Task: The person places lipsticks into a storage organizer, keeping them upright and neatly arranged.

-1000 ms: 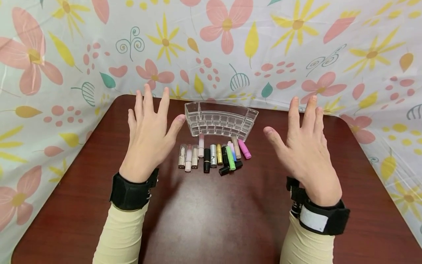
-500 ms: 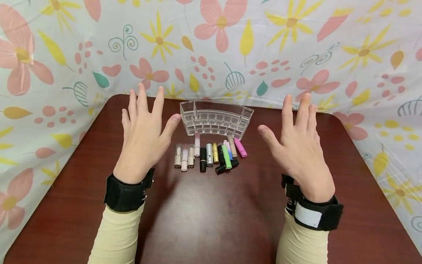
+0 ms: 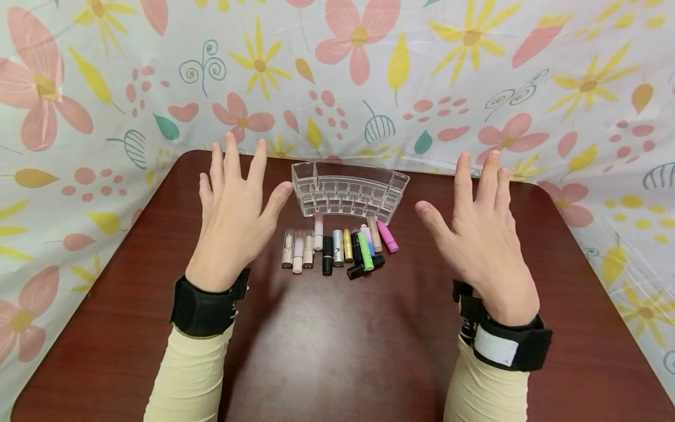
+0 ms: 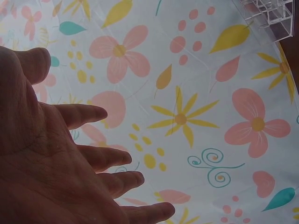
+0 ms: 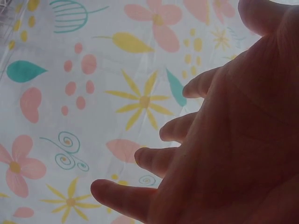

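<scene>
My left hand (image 3: 229, 225) hovers over the table left of a row of lipsticks, fingers spread and nothing held. On the other side my right hand (image 3: 485, 252) is raised the same way, its thumb toward the middle. Between them lie several lipstick tubes: a black one (image 3: 327, 255), a silver one (image 3: 338, 247), a gold one (image 3: 347, 245), a bright green one (image 3: 366, 251) across a black tube, and a magenta one (image 3: 387, 236) at the right end. Pale pink and clear-capped tubes (image 3: 287, 249) lie at the left. Both wrist views show bare palms with extended fingers.
Behind the lipsticks stands a clear, curved, tiered organizer (image 3: 350, 190) with many small compartments. The dark reddish-brown table (image 3: 327, 351) ends at a flower-printed white curtain (image 3: 337, 76) at the back and sides.
The head view shifts slightly left and partly back, moving everything in frame together. Both hands stay spread in about the same place; the lipsticks and organizer have not moved.
</scene>
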Tool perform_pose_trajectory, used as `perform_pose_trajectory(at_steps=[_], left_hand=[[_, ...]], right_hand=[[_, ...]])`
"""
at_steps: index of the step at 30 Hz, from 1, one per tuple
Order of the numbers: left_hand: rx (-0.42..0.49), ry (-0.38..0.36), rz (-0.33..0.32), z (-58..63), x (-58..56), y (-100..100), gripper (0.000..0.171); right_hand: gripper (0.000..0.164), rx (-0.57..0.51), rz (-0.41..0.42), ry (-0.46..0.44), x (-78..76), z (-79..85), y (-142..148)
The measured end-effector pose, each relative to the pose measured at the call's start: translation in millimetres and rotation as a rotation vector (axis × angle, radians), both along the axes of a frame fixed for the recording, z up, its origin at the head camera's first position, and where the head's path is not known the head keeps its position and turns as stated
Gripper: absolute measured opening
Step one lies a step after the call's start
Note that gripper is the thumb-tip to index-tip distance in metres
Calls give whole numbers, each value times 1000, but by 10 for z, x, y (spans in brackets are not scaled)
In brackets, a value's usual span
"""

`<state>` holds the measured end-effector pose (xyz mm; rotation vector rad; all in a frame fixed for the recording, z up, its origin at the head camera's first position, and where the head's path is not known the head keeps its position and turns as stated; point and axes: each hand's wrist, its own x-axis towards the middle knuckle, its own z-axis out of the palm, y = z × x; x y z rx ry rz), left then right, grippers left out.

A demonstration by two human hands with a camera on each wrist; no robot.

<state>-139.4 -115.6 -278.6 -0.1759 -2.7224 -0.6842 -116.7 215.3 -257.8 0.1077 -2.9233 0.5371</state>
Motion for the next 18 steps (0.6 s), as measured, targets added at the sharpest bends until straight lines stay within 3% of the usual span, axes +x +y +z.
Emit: perform_pose_trajectory(at_steps=[18], left_hand=[[-10,-7,7,14,-16,5,76]], right_hand=[[92,7,11,9,-36,-6,-22]])
